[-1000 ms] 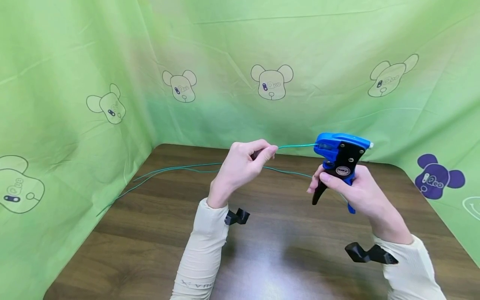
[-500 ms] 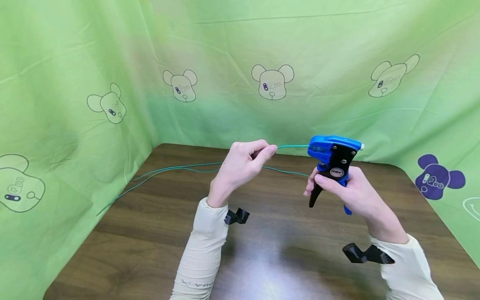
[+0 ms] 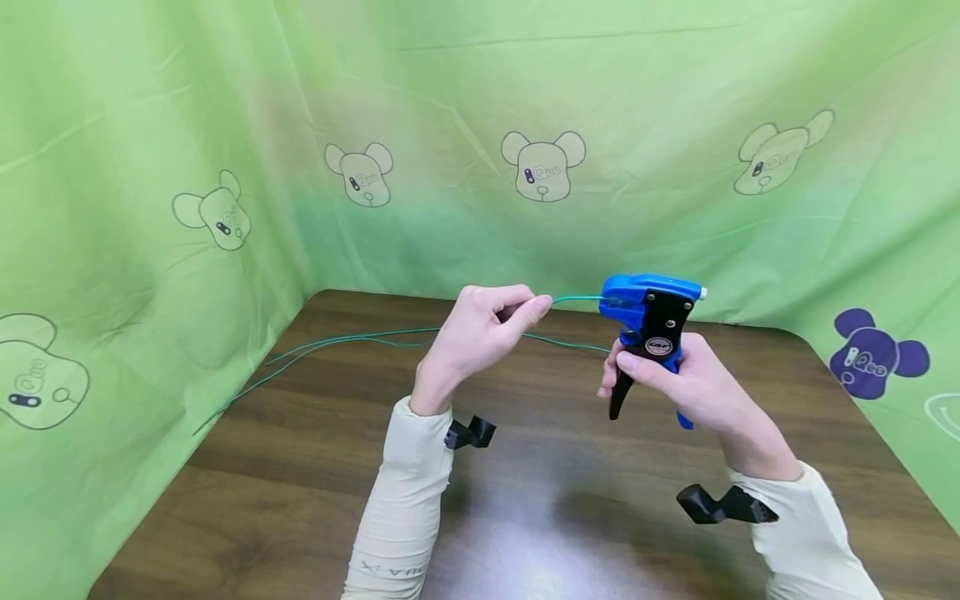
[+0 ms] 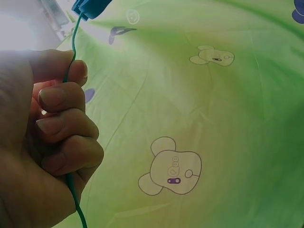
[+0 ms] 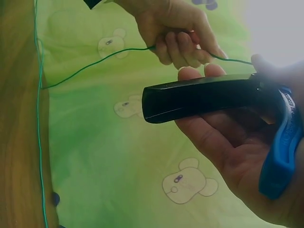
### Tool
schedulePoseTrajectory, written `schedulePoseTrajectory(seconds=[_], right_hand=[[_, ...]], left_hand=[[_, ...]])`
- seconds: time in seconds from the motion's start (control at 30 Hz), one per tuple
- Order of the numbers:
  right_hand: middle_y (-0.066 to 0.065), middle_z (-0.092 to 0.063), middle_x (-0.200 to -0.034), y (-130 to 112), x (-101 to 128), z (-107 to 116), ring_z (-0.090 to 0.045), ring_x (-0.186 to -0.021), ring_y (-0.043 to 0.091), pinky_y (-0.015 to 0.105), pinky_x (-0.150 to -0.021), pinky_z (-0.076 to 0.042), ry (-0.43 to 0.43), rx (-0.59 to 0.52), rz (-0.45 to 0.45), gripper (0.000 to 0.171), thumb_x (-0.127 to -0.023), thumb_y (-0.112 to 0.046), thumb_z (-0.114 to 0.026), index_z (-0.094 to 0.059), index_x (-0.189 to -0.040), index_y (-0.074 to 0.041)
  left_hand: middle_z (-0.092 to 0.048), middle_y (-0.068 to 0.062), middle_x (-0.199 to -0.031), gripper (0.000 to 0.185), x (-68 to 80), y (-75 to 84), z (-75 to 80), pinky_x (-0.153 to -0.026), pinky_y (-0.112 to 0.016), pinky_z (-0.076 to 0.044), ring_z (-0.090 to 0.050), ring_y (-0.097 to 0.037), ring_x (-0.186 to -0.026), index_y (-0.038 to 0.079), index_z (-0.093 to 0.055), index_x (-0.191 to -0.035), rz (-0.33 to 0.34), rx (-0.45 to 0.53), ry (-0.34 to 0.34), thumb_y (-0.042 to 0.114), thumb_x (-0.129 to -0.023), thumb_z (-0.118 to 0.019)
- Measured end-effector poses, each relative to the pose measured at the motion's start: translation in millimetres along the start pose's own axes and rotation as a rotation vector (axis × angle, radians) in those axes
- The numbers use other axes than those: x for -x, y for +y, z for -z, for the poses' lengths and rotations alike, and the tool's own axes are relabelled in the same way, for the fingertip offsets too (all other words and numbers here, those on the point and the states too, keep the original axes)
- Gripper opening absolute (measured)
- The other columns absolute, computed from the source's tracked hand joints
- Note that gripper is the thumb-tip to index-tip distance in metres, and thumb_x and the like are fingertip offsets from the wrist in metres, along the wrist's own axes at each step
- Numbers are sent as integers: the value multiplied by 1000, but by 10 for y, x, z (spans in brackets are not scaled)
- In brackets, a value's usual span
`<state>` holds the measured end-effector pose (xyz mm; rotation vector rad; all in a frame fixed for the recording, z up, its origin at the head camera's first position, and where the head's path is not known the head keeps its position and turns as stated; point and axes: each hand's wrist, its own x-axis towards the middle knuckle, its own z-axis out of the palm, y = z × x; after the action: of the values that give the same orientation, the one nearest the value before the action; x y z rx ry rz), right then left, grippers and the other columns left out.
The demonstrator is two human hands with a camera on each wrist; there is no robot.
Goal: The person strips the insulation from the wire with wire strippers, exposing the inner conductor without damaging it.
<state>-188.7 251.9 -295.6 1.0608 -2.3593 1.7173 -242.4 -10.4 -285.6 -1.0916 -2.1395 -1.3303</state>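
Observation:
In the head view, my left hand (image 3: 476,342) pinches a thin green wire (image 3: 577,297) between thumb and forefinger. The left wrist view shows the same wire (image 4: 76,195) running down through the other curled fingers. A short stretch reaches from the fingertips into the nose of a blue and black pistol-shaped wire stripper (image 3: 660,321). My right hand (image 3: 708,387) holds that tool by its grip, thumb on the near side. In the right wrist view, fingers lie behind its black lever (image 5: 199,99), and the blue handle (image 5: 277,171) rests by the palm. The wire's end inside the nose is hidden.
The rest of the wire trails in long loops over the brown wooden table (image 3: 300,475), off its left edge. A green curtain (image 3: 450,100) with printed bear heads hangs behind and at both sides. Black camera mounts (image 3: 471,433) sit on both wrists.
My right hand has carried the wire stripper left and slightly down toward my left hand. The stretch of wire between them has grown shorter. My left hand has stayed almost in place.

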Motion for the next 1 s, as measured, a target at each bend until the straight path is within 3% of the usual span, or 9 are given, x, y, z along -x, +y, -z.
schedulePoseTrajectory(seconds=[0.33, 0.7, 1.0], right_hand=[[12, -71, -80, 2, -73, -9, -73, -77, 27, 26, -82, -53, -20, 8, -16, 16, -100, 2, -47, -62, -95, 2], [15, -75, -94, 80, -130, 27, -74, -90, 26, 25, -89, -53, -97, 12, -21, 23, -101, 1, -43, -66, -102, 1], [10, -71, -82, 101, -150, 29, -71, -81, 30, 28, -84, -52, -112, -40, -26, 14, -100, 3, -45, -59, -99, 3]], left_hand=[[-32, 6, -56, 38, 6, -30, 48, -51, -21, -22, -28, -7, -52, 14, -53, -63, 0, 13, 0, 28, -98, -59], [-31, 7, -56, 38, 12, -40, 66, -52, -21, -22, -29, -5, -52, 15, -53, -63, 19, 2, -8, 29, -98, -60], [-30, 8, -56, 38, 21, -61, 88, -52, -21, -22, -28, -6, -52, 16, -52, -63, 18, -20, -16, 29, -98, -60]])
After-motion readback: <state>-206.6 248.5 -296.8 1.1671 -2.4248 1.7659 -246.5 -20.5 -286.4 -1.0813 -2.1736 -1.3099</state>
